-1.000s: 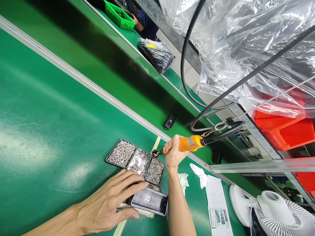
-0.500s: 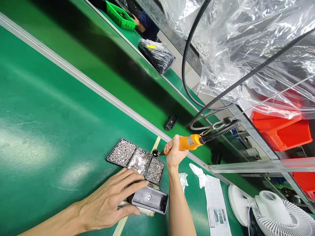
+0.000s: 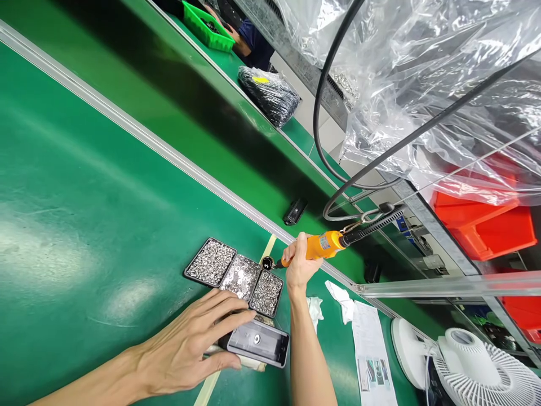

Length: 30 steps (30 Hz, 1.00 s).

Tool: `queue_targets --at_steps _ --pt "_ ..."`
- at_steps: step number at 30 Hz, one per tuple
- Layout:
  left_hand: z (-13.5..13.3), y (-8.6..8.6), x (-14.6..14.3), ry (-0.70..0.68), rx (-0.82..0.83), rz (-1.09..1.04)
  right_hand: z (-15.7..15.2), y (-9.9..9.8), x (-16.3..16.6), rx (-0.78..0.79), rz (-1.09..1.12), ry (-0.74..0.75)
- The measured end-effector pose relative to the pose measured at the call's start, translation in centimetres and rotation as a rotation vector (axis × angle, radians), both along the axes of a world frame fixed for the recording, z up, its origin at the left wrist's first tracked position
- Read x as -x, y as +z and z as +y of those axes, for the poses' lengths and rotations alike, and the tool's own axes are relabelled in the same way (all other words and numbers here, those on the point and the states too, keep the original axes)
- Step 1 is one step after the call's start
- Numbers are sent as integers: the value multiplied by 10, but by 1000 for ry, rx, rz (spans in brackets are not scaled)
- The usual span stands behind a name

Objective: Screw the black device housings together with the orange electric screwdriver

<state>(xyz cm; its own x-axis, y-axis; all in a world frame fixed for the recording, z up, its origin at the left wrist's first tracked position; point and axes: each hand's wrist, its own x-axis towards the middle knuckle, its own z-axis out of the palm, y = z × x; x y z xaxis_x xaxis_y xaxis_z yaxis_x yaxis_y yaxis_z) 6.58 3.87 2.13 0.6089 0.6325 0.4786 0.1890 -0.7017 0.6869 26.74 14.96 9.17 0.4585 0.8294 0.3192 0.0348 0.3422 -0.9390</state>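
My left hand (image 3: pixel 203 341) grips a dark grey rectangular housing (image 3: pixel 270 345), thumb on its near side and fingers over its far side. A small ring-shaped metal part (image 3: pixel 257 339) shows inside the housing, which rests on a pale block (image 3: pixel 252 362). Wrapped around an orange electric screwdriver (image 3: pixel 324 245) is my right hand (image 3: pixel 300 265). The driver's tip is at a small round black container (image 3: pixel 267 263), whose contents I cannot make out. Beside my left fingers are three joined black trays (image 3: pixel 279 299) of small metal parts; the middle ones look like washers.
A black cable (image 3: pixel 316 113) loops above the screwdriver. A metal rail (image 3: pixel 127 121) borders the green table (image 3: pixel 105 225). Another dark housing (image 3: pixel 295 211) lies beyond it. Papers (image 3: pixel 372 344) and a white fan (image 3: pixel 469 361) are at right. A co-worker's arm (image 3: pixel 249 45) is beside a green bin (image 3: pixel 207 28).
The rear end of the screwdriver and its cable have shifted slightly to the left. Both hands keep almost the same position and grip.
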Motion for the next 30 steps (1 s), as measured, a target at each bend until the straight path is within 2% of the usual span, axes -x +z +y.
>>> queue_targets --at_steps 6,9,14,18,21,25,30 --pt "1 1 0 17 -10 -12 -1 2 1 10 0 -4" --pt "0 1 0 27 -19 -22 -3 10 4 7 6 -4" --pt "0 -1 0 31 -21 -19 -26 47 11 6 52 17" --pt "1 1 0 38 -33 -47 -67 82 15 14 68 53" --pt "1 2 -1 36 -38 -56 -99 95 17 41 101 80" --pt "2 2 -1 41 -39 -69 -127 92 22 61 90 112" --pt "2 2 -1 50 -32 -70 -136 72 29 60 90 146"
